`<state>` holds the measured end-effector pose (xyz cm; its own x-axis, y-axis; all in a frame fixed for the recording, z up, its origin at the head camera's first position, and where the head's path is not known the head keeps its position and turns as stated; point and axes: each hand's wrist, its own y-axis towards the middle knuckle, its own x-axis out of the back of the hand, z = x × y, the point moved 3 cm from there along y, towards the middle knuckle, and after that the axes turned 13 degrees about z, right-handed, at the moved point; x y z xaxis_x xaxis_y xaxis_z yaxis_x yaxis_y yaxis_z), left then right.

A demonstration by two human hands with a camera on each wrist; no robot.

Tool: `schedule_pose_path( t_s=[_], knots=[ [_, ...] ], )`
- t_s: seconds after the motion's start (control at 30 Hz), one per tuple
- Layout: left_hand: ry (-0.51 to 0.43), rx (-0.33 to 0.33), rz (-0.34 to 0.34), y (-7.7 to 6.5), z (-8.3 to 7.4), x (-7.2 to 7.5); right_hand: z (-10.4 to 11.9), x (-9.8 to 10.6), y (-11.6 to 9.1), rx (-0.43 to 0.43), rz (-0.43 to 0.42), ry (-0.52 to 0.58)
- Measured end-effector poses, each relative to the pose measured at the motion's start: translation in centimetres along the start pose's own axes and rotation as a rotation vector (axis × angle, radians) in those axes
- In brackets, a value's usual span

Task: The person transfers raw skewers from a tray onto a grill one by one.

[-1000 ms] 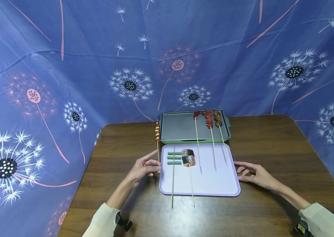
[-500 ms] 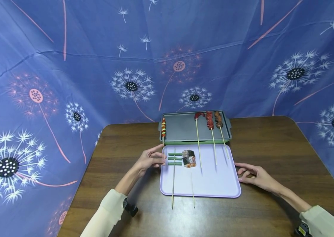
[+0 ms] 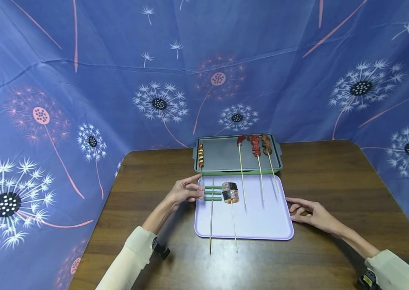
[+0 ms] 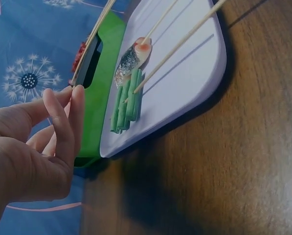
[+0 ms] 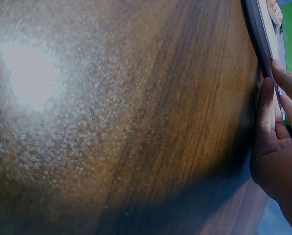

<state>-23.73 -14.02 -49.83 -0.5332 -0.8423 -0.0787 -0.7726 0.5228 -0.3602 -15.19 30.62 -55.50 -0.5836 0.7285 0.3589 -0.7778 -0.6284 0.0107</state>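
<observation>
My left hand [image 3: 184,191] pinches the stick of a thin skewer [image 3: 200,155] threaded with red and pale green pieces. The skewer's food end lies over the left side of a dark grill pan [image 3: 222,157], and its stick reaches back to the left edge of a lilac tray [image 3: 262,221]. In the left wrist view, thumb and fingers [image 4: 76,100] meet at the tips beside the pan's green side [image 4: 101,88]. At the tray's right edge, the fingertips of my right hand [image 3: 311,212] touch the rim, index finger and thumb apart along it.
On the tray lie a skewer of green stalks [image 3: 213,199] and a fish-chunk skewer [image 3: 230,193], sticks overhanging the front edge. A dark red curved skewer [image 3: 242,139], a red meat skewer [image 3: 256,146] and a brown one [image 3: 266,145] rest on the pan's right. A blue cloth [image 3: 284,100] hangs behind.
My left hand has moved right with the skewer, whose food end went from beside the pan to over its left side. The right hand and tray have stayed put.
</observation>
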Motion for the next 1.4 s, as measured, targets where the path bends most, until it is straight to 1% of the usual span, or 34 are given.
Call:
schedule_pose_path(
  t_s=[0.27,0.47,0.8,0.93,1.03,1.17,1.3,1.4],
  knots=[
    [0.034,-0.024,-0.044,0.0,-0.3,0.1,0.0,0.2,0.1,-0.007,0.011,-0.015],
    [0.037,-0.035,-0.069,0.1,-0.4,0.4,0.2,0.2,0.3,-0.009,0.014,-0.011],
    [0.014,-0.038,-0.1,0.5,-0.2,0.6,-0.1,0.2,0.1,0.026,0.013,0.021],
    [0.022,-0.036,-0.11,0.5,-0.1,0.5,-0.3,0.2,0.0,0.03,0.013,0.007],
    [0.024,-0.039,-0.098,0.4,-0.1,0.5,-0.3,0.1,-0.1,0.02,0.01,0.006],
    [0.027,-0.053,-0.078,-0.1,0.1,0.8,-0.3,-0.1,-0.2,0.014,0.009,0.017],
    [0.062,-0.074,-0.066,-0.8,0.2,1.1,-0.3,-0.1,-0.2,0.01,0.008,0.014],
    [0.083,-0.073,-0.051,-1.5,0.3,1.2,-0.2,0.0,-0.1,0.002,-0.001,0.013]
  ],
)
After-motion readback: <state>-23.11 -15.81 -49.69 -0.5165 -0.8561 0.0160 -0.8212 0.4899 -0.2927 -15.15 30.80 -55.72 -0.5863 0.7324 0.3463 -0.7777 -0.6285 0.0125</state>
